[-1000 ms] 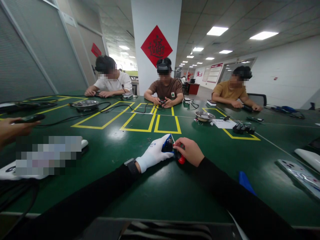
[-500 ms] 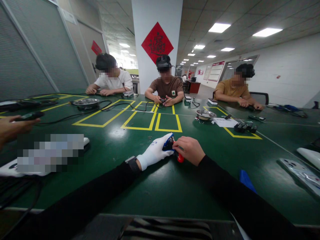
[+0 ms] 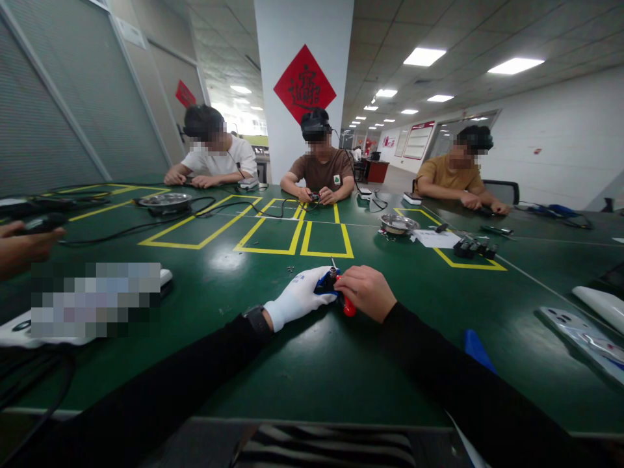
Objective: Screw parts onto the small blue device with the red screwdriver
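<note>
My left hand point(image 3: 298, 296) wears a white glove with a blue palm. Its fingers close round a small black part point(image 3: 326, 281) with a metal piece at its top; a thin metal pin or shaft sticks up there. Bare, my right hand point(image 3: 368, 291) is closed, its fingertips pressed together at the same spot. Beneath those fingers a red-handled tool point(image 3: 349, 307) shows, tilted, its rounded end toward me. My fingers cover the rest, so its exact kind is unclear. Just beyond my left hand, a few tiny metal pieces point(image 3: 290, 269) lie on the green table point(image 3: 234, 383).
A blue object point(image 3: 478, 350) and a phone point(image 3: 580, 338) lie at right. Farther back are a metal bowl point(image 3: 398, 225), white paper point(image 3: 433, 239) and black parts point(image 3: 474, 248). Another person's hand point(image 3: 29, 250) holds a dark object at left. Several people sit opposite.
The view has shifted slightly. My hands stay together with the black part and red-handled tool; the thin metal pin above the part now shows more clearly.
</note>
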Demonstrator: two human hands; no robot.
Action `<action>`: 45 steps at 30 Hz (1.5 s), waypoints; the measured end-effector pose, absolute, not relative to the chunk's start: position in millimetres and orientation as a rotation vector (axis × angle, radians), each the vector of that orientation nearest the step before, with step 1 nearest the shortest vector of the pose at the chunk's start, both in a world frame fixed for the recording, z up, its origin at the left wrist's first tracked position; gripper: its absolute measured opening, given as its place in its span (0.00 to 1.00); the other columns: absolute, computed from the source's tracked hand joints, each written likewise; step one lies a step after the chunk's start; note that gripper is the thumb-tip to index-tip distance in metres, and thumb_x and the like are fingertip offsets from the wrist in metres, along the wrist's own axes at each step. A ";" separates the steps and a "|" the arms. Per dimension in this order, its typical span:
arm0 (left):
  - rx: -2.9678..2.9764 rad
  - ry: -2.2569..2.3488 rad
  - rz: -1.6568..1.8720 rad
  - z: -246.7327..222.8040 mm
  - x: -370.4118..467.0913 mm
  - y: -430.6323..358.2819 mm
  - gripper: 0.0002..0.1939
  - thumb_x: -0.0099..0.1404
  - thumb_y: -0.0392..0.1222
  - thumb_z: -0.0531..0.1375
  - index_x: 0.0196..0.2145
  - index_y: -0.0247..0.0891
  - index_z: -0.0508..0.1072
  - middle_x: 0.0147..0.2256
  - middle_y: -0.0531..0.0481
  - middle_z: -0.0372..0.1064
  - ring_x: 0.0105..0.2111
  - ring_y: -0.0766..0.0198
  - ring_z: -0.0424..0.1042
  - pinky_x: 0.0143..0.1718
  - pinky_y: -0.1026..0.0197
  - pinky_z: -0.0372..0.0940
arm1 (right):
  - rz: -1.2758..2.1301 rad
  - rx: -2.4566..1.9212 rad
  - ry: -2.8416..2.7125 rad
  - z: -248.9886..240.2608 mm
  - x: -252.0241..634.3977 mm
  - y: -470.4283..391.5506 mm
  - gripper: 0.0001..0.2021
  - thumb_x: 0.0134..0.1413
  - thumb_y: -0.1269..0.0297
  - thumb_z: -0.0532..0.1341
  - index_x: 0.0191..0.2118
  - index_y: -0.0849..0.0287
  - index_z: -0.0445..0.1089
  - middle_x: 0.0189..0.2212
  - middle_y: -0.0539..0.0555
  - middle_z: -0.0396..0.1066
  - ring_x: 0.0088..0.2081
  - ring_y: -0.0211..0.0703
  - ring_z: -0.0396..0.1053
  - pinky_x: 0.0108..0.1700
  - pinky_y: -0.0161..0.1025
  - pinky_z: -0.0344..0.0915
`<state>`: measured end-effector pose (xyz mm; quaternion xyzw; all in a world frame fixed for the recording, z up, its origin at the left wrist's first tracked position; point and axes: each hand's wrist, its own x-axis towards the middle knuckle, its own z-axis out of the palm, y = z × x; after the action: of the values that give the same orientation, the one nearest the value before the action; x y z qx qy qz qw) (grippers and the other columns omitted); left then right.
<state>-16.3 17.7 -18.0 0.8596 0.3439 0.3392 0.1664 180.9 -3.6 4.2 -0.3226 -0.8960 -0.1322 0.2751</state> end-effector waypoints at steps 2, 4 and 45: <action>2.449 0.981 0.968 -18.7 -16.3 18.1 0.25 0.56 0.45 0.62 0.51 0.38 0.67 0.50 0.44 0.68 0.50 0.54 0.67 0.54 0.52 0.61 | -0.370 -0.845 -2.420 3.5 181.2 -3.6 0.07 0.57 0.70 0.57 0.35 0.59 0.73 0.33 0.52 0.75 0.36 0.41 0.69 0.39 0.38 0.58; 2.453 0.981 0.969 -19.3 -16.5 18.6 0.24 0.56 0.45 0.62 0.51 0.38 0.67 0.50 0.44 0.68 0.50 0.54 0.67 0.54 0.52 0.61 | -0.376 -0.835 -2.408 2.1 181.4 -3.6 0.07 0.58 0.70 0.57 0.34 0.59 0.73 0.33 0.52 0.76 0.36 0.41 0.69 0.39 0.39 0.57; 2.298 0.965 0.972 -27.1 -18.1 23.7 0.39 0.54 0.44 0.62 0.62 0.36 0.54 0.59 0.41 0.58 0.59 0.52 0.58 0.61 0.49 0.52 | -0.531 -0.818 -3.126 32.4 198.2 20.6 0.15 0.49 0.69 0.60 0.45 0.53 0.67 0.40 0.55 0.70 0.34 0.42 0.70 0.30 0.35 0.58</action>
<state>-18.1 23.7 -27.1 0.8358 0.3510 0.3534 0.2311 198.2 20.6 32.4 -0.2493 -0.9525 -0.1618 -0.0665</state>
